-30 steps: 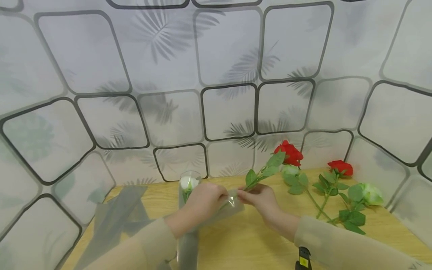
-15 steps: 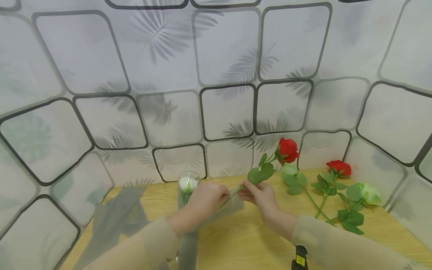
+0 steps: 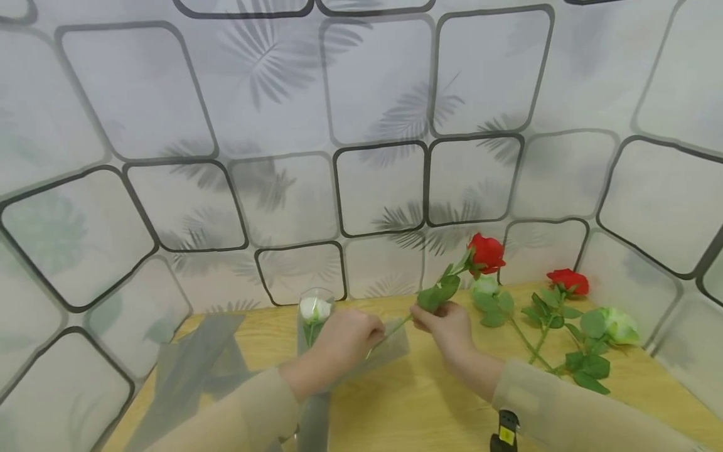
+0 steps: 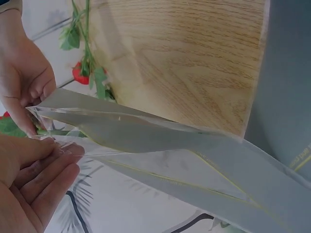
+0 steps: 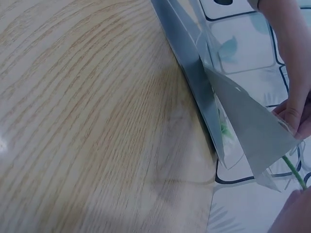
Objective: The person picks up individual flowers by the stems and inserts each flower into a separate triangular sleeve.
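My left hand (image 3: 349, 333) pinches the edge of a clear and grey plastic sleeve (image 4: 160, 131) between thumb and forefinger, the tips pressed together on the film near one end, where its layers stand apart. My right hand (image 3: 449, 329) has thumb and fingers closed on the stem (image 3: 398, 329) of a red rose (image 3: 486, 254), just below its leaves (image 3: 437, 295). The flower tilts up and to the right, above and beyond my right hand, and the bare lower stem slants down toward my left hand, over or within the film; I cannot tell which, nor how far in its end lies.

From my right wrist, the fingers on the stem are cut off at the corner, and only a short green length shows between them and the sleeve. My left wrist shows the rose's leaves only in part, at the border. My left forearm hides part of a second sleeve (image 3: 314, 408), which has a white rose (image 3: 314, 309) at its far end on the wooden table (image 3: 429, 408).
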### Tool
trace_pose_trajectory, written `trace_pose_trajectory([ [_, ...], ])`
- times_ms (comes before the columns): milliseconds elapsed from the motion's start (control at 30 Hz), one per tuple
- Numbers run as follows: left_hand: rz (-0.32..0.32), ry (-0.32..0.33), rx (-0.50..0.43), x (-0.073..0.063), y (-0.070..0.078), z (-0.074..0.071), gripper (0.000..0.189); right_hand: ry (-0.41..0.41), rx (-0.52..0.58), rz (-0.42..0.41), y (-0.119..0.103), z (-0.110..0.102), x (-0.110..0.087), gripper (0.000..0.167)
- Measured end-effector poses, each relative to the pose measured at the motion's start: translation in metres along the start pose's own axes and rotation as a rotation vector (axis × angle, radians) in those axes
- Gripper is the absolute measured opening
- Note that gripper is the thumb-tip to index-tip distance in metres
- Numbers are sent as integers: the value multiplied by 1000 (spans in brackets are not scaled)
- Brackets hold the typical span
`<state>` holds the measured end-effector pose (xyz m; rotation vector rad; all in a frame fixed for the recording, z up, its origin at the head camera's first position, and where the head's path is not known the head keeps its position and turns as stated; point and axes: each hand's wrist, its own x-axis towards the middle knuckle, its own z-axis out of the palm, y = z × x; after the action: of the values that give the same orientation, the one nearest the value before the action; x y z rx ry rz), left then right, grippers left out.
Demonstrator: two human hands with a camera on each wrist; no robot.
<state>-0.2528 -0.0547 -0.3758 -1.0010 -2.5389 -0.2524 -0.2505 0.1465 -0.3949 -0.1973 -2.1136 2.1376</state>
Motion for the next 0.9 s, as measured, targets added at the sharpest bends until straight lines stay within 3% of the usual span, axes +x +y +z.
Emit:
trace_pose_trajectory([
  [233,-3,36,-14,3,-1,1,12,-157,4,80,7,5,-9,33],
  [433,-7,34,8,2,-1,2,10,-173,-56,100,13,10,-13,29],
  [567,-23,42,-49,-1,-1,0,9,-167,-67,93,14,11,-11,32],
  [633,-27,55,-73,-2,-2,-1,10,-161,-29,87,12,10,-9,36],
  [800,-23,56,-97,-4,-3,-1,18,-137,181,89,3,1,-1,50],
  [900,-31,48,-109,-6,-3,-1,23,-118,196,76,1,-6,1,50],
])
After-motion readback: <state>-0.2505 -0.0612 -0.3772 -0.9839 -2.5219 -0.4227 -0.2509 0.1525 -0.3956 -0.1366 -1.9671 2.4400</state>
